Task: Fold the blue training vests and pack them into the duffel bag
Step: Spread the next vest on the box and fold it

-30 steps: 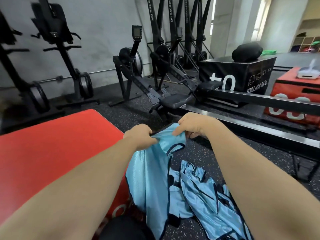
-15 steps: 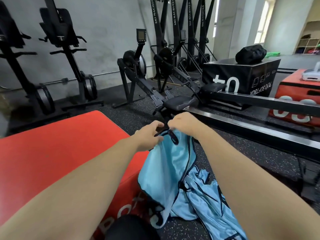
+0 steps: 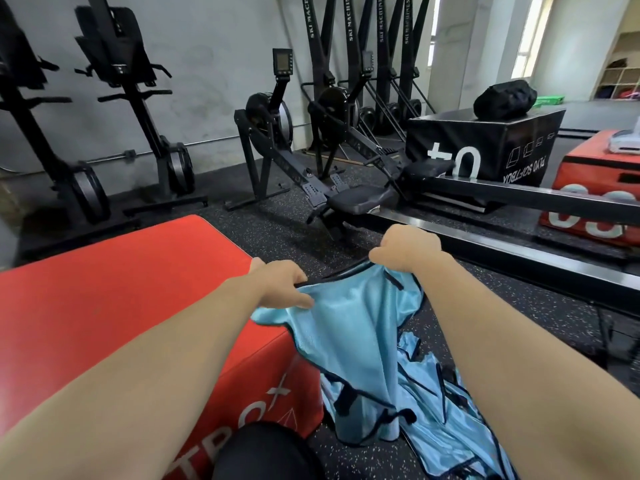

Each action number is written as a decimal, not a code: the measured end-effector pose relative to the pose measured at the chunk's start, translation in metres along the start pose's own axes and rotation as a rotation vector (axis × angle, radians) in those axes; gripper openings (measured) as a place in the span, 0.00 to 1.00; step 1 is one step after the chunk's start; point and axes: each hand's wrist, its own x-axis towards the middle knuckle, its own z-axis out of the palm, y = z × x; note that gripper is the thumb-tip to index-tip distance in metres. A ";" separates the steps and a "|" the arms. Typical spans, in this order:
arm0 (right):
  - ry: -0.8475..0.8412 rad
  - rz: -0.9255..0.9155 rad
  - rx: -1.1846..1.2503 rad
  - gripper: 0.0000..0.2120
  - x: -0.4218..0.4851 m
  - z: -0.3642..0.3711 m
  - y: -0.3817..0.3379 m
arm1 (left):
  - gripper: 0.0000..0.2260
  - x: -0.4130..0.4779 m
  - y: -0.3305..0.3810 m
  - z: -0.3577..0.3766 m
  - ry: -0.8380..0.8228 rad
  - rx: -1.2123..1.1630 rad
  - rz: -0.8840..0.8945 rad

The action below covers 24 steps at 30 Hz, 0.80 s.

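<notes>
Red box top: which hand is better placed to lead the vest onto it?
Left, likely. The left hand grips the vest at the edge of the red box; the right hand holds it over the floor.

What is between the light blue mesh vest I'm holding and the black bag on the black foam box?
Two black rowing machine rails cross the floor between the blue vest, gripped by your left hand and right hand, and the black bag on the box.
</notes>
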 end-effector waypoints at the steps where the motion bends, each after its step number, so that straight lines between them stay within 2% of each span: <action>1: 0.004 0.018 -0.025 0.12 -0.001 0.001 0.003 | 0.18 -0.001 -0.004 -0.001 0.008 0.021 -0.009; 3: -0.002 0.033 -0.065 0.13 -0.004 0.006 0.006 | 0.20 -0.003 -0.008 -0.007 0.014 0.008 -0.014; 6: -0.045 0.022 -0.069 0.10 -0.007 0.006 0.002 | 0.17 -0.004 -0.005 -0.015 0.019 -0.232 0.037; 10: -0.225 -0.152 0.199 0.13 -0.009 0.004 -0.025 | 0.10 0.000 0.014 -0.020 0.015 -0.393 0.099; 13: -0.326 -0.256 0.242 0.04 -0.016 0.006 -0.042 | 0.07 0.003 0.030 -0.021 0.001 -0.479 0.117; 16: -0.329 -0.223 0.205 0.09 -0.017 0.009 -0.038 | 0.05 0.007 0.029 -0.023 0.044 -0.504 0.121; 19: -0.365 -0.238 0.123 0.12 -0.017 0.011 -0.026 | 0.04 0.007 0.017 -0.027 0.108 -0.426 0.080; 22: -0.355 -0.192 0.149 0.18 -0.016 0.010 -0.018 | 0.04 0.008 0.009 -0.029 0.144 -0.402 0.034; 24: -0.342 -0.193 0.157 0.15 -0.015 0.011 -0.016 | 0.05 0.009 0.012 -0.030 0.163 -0.391 0.017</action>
